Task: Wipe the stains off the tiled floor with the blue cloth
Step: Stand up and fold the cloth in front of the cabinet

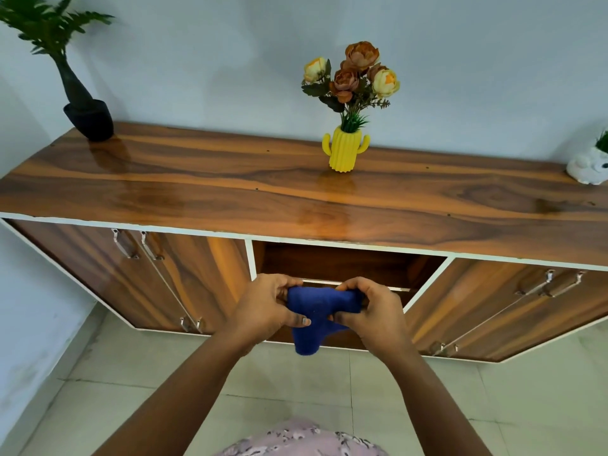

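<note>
A blue cloth [316,313] is bunched up between both hands, held in the air in front of the cabinet's open middle shelf. My left hand [263,307] grips its left side with fingers curled over the top. My right hand [371,311] pinches its right side. A loose end of the cloth hangs down between the hands. The pale tiled floor [138,383] lies below, with faint dark smudges near the left wall.
A long wooden cabinet [296,192] stands against the wall, its doors shut on both sides. On top stand a black potted plant [87,116], a yellow cactus vase with flowers [344,153] and a white planter [589,167] at the right edge.
</note>
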